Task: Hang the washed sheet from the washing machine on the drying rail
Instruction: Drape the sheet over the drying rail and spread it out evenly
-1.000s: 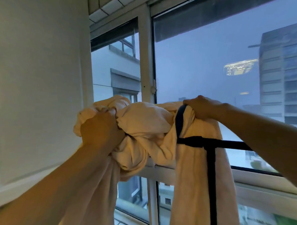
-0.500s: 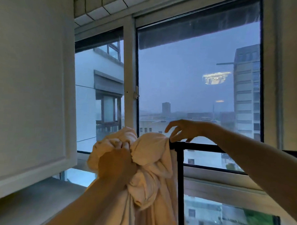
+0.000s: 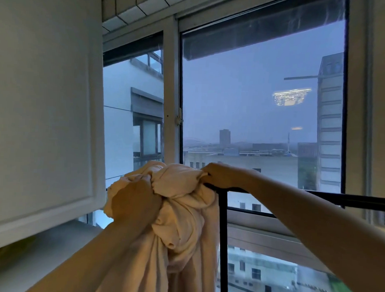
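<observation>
Head view: the left hand (image 3: 135, 200) fists a knot of the sheet (image 3: 184, 233), and the right hand (image 3: 219, 175) pinches a fold against the end of the drying rail (image 3: 349, 198). Soft, cream and wrinkled, the cloth twists into a rope hanging down beside the black metal rail's upright post.

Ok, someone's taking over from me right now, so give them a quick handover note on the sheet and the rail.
Left hand: grips a bunch of the sheet, just left of the drying rail.
Right hand: grips the sheet's upper fold at the rail's top corner.
Sheet: a twisted bundle at the rail's left end, with the rest hanging down. The bar to the right is bare.
Done: sheet brought up to the rail.
Left: untwist it and spread it along the bar.
</observation>
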The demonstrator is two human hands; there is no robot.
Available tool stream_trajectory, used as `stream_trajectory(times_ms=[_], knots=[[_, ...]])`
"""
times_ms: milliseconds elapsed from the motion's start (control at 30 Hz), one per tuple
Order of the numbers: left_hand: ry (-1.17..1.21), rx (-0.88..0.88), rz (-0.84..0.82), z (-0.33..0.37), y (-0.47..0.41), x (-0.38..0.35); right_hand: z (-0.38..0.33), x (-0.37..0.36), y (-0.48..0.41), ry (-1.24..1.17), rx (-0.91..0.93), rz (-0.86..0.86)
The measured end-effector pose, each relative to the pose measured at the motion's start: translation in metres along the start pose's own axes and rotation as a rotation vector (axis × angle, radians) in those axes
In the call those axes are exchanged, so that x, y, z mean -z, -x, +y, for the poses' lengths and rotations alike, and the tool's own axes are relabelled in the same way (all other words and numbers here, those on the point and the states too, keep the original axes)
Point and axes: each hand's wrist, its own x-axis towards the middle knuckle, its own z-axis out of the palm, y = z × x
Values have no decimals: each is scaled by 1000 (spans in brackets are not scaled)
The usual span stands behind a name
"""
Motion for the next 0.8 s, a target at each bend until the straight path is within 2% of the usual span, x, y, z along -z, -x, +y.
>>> stream_trajectory(times_ms=[133, 200, 367, 433, 533, 667, 767, 800], knots=[[57, -46, -40, 15, 0, 2, 8, 15, -2, 255, 21, 90], [45, -46, -3, 20, -6, 0, 11, 24, 1, 316, -3, 154], [354, 227, 12, 34, -28, -14, 30, 60, 22, 147, 26, 350], [337, 138, -12, 44, -21, -12, 38, 66, 30, 110, 17, 375], [168, -117, -51, 60, 6, -6, 54, 67, 46, 13, -59, 345], [-2, -155, -194, 63, 37, -33, 77, 65, 81, 93, -63, 229], [-3, -131, -486, 62, 41, -53, 88, 54, 97, 225, -20, 131], [-11, -143, -536, 62, 40, -55, 88, 51, 98, 245, -30, 98]])
